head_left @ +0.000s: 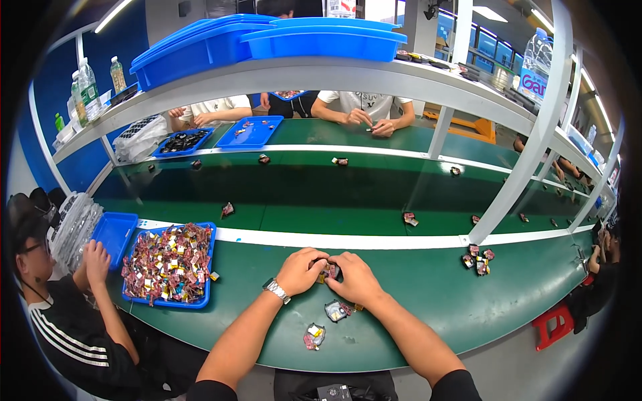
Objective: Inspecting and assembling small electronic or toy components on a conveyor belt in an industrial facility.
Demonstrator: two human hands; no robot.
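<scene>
My left hand and my right hand meet over the green bench, both pinching one small red-and-dark part between the fingertips. A metal watch sits on my left wrist. Just below my hands lie two more small parts, one silvery with red and one with a yellow tag. To my left a blue tray is heaped with several red, yellow and white parts.
A green conveyor belt runs across the middle carrying scattered small parts. A small pile of parts lies at my right. A person sits at my left; others work across the belt. Blue trays rest on the shelf above.
</scene>
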